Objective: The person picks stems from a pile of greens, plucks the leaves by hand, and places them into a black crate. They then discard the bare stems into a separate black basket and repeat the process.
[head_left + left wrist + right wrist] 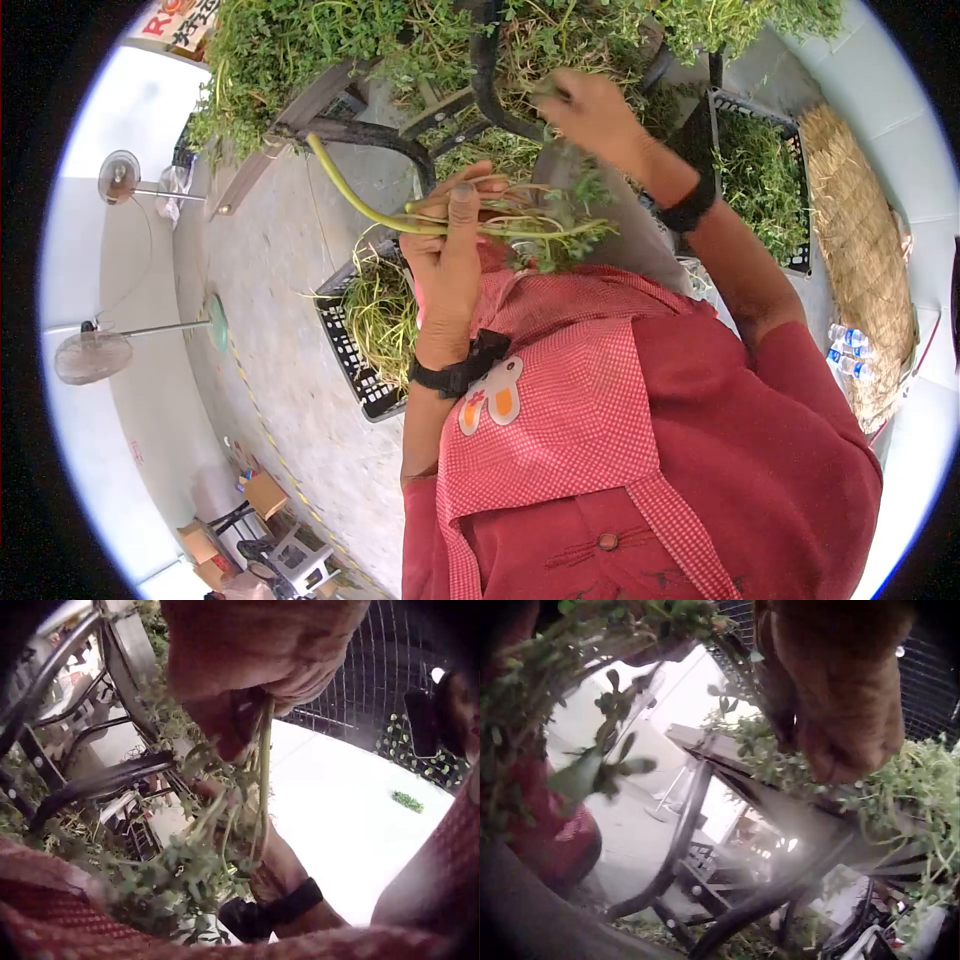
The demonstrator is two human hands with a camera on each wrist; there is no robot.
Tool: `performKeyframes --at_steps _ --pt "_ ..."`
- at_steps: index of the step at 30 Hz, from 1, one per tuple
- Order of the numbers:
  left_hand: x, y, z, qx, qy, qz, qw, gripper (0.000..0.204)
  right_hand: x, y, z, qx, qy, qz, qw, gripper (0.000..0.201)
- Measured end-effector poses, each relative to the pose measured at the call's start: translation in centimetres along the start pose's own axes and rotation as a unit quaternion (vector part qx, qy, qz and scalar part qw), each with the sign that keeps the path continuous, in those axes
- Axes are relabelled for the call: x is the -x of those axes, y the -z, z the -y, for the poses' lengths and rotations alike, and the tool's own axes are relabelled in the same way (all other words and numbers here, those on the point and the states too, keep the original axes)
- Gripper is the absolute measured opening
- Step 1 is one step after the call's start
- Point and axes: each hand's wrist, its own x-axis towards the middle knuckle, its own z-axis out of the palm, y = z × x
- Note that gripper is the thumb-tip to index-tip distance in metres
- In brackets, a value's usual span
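My left hand (450, 230) grips a bunch of leafy green stems (545, 225) in front of the apron. One thick pale stem (340, 185) sticks out far to the left, and the small rounded leaves (604, 769) hang toward the right. Up by the heap of greens (340, 50), my right hand (595, 115) has its fingers curled, with a blurred bit of green sprig (546, 92) at the fingertips. In the right wrist view that hand overlaps the edge of the heap. The left wrist view shows stems (262, 772) coming down from under the left hand.
Black metal frame legs (490, 70) stand below the heap. A black crate of stems (375, 320) sits on the floor at left, another crate of greens (765, 180) at right. Beyond are a rolled straw mat (850, 250), water bottles (848, 350) and fans (95, 355).
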Motion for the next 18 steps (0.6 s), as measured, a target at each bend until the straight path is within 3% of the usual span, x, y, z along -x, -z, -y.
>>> performKeyframes --at_steps 1,2,3,5,6,8,9,11,13,15,16,18 --pt "0.1 0.1 -0.4 0.051 0.068 -0.017 0.996 0.029 -0.3 0.6 -0.5 -0.163 -0.087 0.017 0.983 0.022" --pt "0.1 0.3 -0.5 0.101 0.136 -0.032 0.985 0.031 -0.2 1.1 -0.9 -0.319 -0.175 0.031 0.931 0.018" --pt "0.1 0.4 -0.3 0.101 0.135 -0.030 0.985 0.031 0.2 1.8 -1.3 -0.319 -0.175 0.030 0.931 0.018" --pt "-0.1 0.4 0.7 0.207 0.129 -0.033 0.969 0.037 1.2 4.4 0.0 -0.496 -0.215 0.163 0.825 0.017" --pt "-0.2 0.3 0.9 0.208 0.128 -0.031 0.969 0.037 1.9 4.9 0.9 -0.495 -0.215 0.161 0.826 0.017" --pt "-0.2 0.5 1.0 0.217 0.132 -0.030 0.967 0.039 3.3 5.1 2.9 -0.575 -0.263 0.231 0.740 0.017" --pt "-0.2 0.3 0.8 0.215 0.132 -0.032 0.967 0.039 3.9 4.7 3.9 -0.576 -0.262 0.233 0.738 0.017" --pt "-0.2 -0.6 0.1 0.220 0.151 -0.054 0.962 0.040 4.7 3.6 5.3 -0.349 -0.084 0.192 0.914 0.027" --pt "-0.3 0.0 0.4 0.205 0.158 -0.038 0.965 0.040 4.7 3.2 5.7 -0.327 -0.060 0.220 0.917 0.028" --pt "-0.3 0.2 0.9 0.190 0.164 -0.024 0.968 0.039 4.9 2.5 5.7 -0.248 0.066 0.182 0.949 0.025" --pt "-0.4 0.2 1.3 0.179 0.136 -0.018 0.974 0.040 5.2 2.9 6.6 -0.288 0.004 0.201 0.936 0.027" --pt "-0.3 0.2 1.5 0.169 0.109 -0.013 0.979 0.040 5.4 2.7 7.0 -0.274 0.009 0.196 0.941 0.027"
